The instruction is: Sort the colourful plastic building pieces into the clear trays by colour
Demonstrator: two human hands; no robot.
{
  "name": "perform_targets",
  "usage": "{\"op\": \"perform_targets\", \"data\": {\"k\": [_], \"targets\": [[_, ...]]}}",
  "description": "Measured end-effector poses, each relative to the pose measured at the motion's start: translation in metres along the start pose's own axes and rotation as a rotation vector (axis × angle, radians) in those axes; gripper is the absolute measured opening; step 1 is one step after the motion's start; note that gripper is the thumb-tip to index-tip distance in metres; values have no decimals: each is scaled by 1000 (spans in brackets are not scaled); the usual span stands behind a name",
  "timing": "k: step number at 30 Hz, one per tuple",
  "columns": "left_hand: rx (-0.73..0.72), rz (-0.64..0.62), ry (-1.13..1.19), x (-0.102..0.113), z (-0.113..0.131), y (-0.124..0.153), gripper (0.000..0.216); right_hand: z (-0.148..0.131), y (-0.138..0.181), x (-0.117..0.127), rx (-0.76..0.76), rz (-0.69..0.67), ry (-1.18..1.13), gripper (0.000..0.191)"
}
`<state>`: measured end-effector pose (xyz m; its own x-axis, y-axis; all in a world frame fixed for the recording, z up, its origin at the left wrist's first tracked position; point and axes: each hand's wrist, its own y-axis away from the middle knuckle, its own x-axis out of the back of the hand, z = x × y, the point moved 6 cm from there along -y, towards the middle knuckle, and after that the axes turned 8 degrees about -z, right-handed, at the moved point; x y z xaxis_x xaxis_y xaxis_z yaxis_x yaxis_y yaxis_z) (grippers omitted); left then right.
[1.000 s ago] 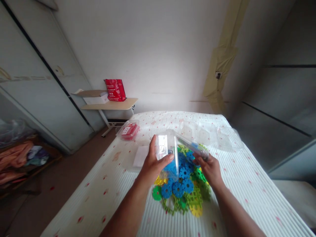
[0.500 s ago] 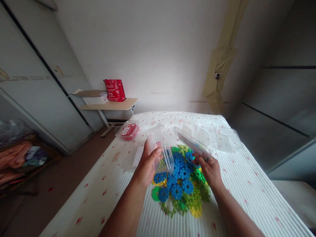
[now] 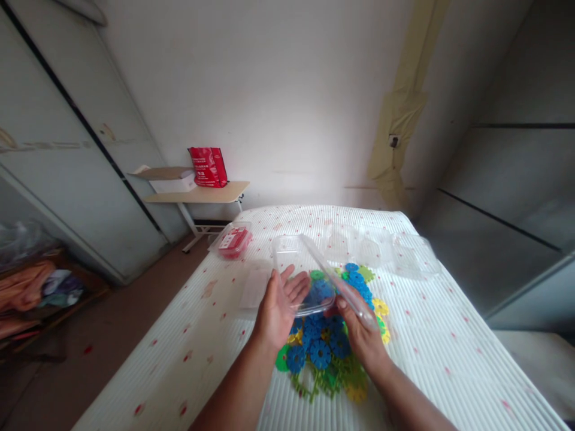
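My left hand (image 3: 281,308) is at the left side of a clear plastic container (image 3: 291,242). Its thumb lies by the container's left wall, and its extended fingers show through the plastic. My right hand (image 3: 363,332) grips a clear plastic lid (image 3: 348,293), seen almost edge-on, beside the container's near right corner. The container is tilted above a pile of snowflake-shaped plastic building pieces (image 3: 320,353), blue, green and yellow. Part of the pile is hidden by my hands and the plastic.
A lidded clear box with red contents (image 3: 234,239) stands at the table's far left. Clear plastic containers (image 3: 411,254) lie at the far right. A whitish flat item (image 3: 254,288) is left of my hands. Behind, a side table (image 3: 224,193) bears a red bag (image 3: 209,167).
My right hand has moved left and down, bringing the lid beside the container. The container has turned and tilted, and my left fingers have straightened. More pieces show at the pile's right.
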<state>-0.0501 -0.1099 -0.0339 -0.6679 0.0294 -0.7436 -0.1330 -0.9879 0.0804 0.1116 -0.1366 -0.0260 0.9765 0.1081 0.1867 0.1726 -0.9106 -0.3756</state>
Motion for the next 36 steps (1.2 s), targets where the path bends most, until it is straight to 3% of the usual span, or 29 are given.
{"op": "perform_targets", "data": {"k": [3,6,8,11,20,23,25,27,29,32,36], "targets": [[-74,56,-172,10,9,5,63,-15,1,3,241,8,144,37],[-248,156,-371,21,27,13,69,-17,1,2,292,18,240,33],[-287,172,-457,25,34,15,67,-17,1,-1,292,5,287,34],[-233,154,-515,30,37,12,55,-18,2,-5,302,-36,323,37],[16,124,-651,24,45,-2,60,-15,-2,-1,235,-50,199,36],[-68,195,-714,27,58,-25,55,-7,-7,17,90,77,73,40],[-152,252,-902,28,64,-49,49,-1,-9,35,-16,238,-36,40],[-118,305,-1188,29,63,-79,45,2,-9,52,-53,406,-143,38],[-91,339,-1267,32,57,-106,43,4,-10,65,-43,521,-215,36],[-51,406,-1358,34,49,-136,40,7,-11,74,-35,580,-247,35],[1,460,-1487,38,41,-153,40,11,-11,77,-56,586,-234,33]]}}
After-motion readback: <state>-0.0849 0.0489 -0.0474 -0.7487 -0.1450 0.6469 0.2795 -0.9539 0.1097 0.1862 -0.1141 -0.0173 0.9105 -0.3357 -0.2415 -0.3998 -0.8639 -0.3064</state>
